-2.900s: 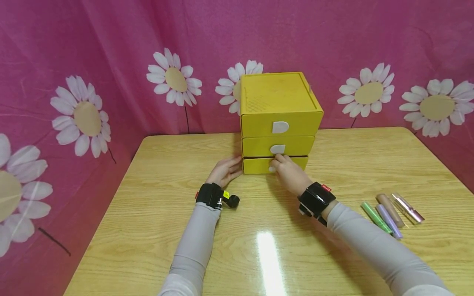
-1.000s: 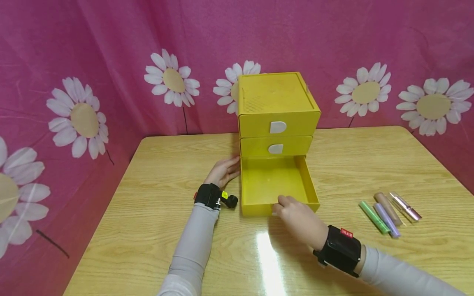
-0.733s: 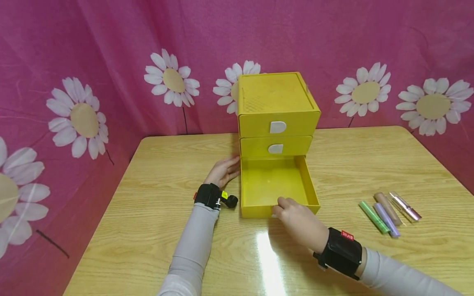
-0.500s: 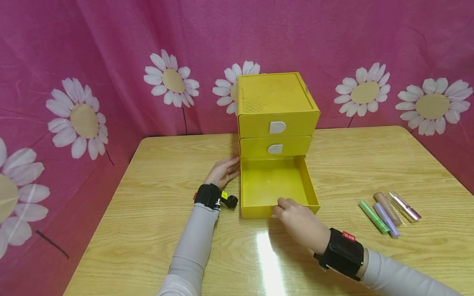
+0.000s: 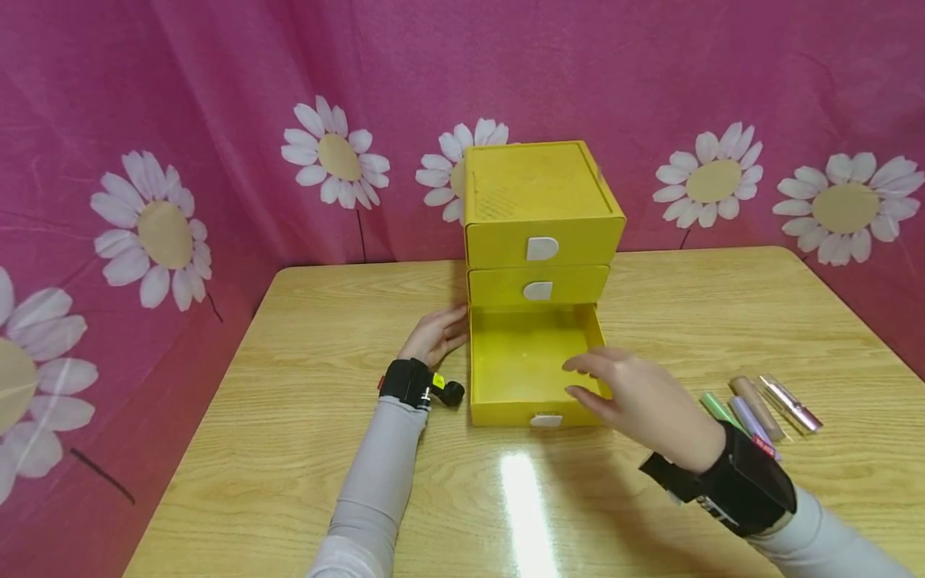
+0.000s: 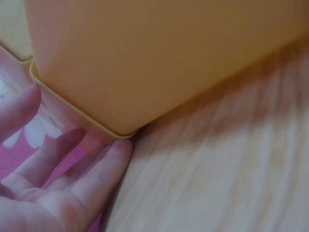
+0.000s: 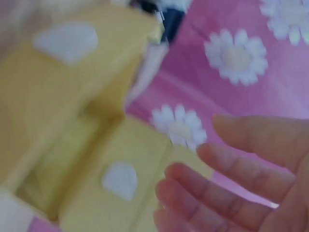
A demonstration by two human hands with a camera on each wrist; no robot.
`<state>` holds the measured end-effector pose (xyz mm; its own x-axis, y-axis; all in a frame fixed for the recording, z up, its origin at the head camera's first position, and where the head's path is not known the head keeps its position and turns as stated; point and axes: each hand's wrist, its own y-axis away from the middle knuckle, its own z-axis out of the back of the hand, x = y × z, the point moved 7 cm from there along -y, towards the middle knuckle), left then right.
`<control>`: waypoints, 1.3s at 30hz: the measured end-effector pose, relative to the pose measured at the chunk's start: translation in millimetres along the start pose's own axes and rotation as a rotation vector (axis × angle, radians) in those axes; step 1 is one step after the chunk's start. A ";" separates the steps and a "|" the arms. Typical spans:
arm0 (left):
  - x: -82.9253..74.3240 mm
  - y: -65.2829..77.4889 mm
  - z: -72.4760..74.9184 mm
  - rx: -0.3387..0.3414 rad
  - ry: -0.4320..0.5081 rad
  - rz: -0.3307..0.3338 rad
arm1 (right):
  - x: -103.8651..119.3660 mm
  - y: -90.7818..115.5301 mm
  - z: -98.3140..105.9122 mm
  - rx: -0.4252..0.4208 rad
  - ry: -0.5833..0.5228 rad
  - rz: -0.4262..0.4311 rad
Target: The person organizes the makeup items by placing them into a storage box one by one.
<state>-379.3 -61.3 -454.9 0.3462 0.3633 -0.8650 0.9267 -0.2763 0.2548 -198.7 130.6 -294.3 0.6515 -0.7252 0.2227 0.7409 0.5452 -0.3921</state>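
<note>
Curtain (image 5: 238,56): pink, w/ big white flowers (image 5: 165,234); lines L side & back
Worktop (image 5: 325,321): light wood grain; carries all items; bright glare streak (image 5: 526,514) nr front ctr
L sleeve (image 5: 372,482): grey; black strap (image 5: 406,384) on wrist
L hand (image 5: 435,333): beside cabinet's L side; fingers extended, slightly bent, tips against lower front edge per L wrist view
Yellow cabinet (image 5: 535,181): upright, toward back of worktop; 3 drawers stacked
Top drawer (image 5: 499,245) + mid drawer (image 5: 499,286): both pushed in; white tab on each
Btm drawer (image 5: 499,413): pulled out twd person; inner floor visible; white handle (image 5: 546,420) on front
R hand (image 5: 643,397): over btm drawer's R front corner; fingers loose, parted from thumb; apart from handle; can't tell if touching drawer rim
R wrist strap (image 5: 751,482): black; partly covers green tube (image 5: 714,404) & purple tube (image 5: 747,419)
Brown tube (image 5: 755,404): just R of purple one; lying flat
Clear-pink tube (image 5: 791,403): farthest R; also flat
</note>
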 end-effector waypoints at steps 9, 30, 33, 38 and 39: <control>2.3 -0.9 -0.6 0.000 -0.006 0.006 | -59.4 19.8 39.5 -0.032 0.046 -0.261; 1.1 -3.1 1.8 -0.005 0.003 0.006 | -154.3 111.1 -15.6 0.259 0.036 -0.595; 0.5 -2.7 2.1 -0.011 -0.001 0.002 | -157.1 114.9 -19.1 0.262 0.039 -0.605; -0.1 -1.7 1.5 -0.004 -0.009 0.001 | -159.0 118.4 -22.6 0.234 0.057 -0.590; -0.1 -1.6 1.4 -0.002 -0.009 0.001 | -159.3 118.8 -23.2 0.227 0.059 -0.586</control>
<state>-381.1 -62.2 -455.8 0.3462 0.3550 -0.8684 0.9264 -0.2753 0.2568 -218.2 301.2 -397.1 0.1216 -0.9490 0.2908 0.9924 0.1212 -0.0195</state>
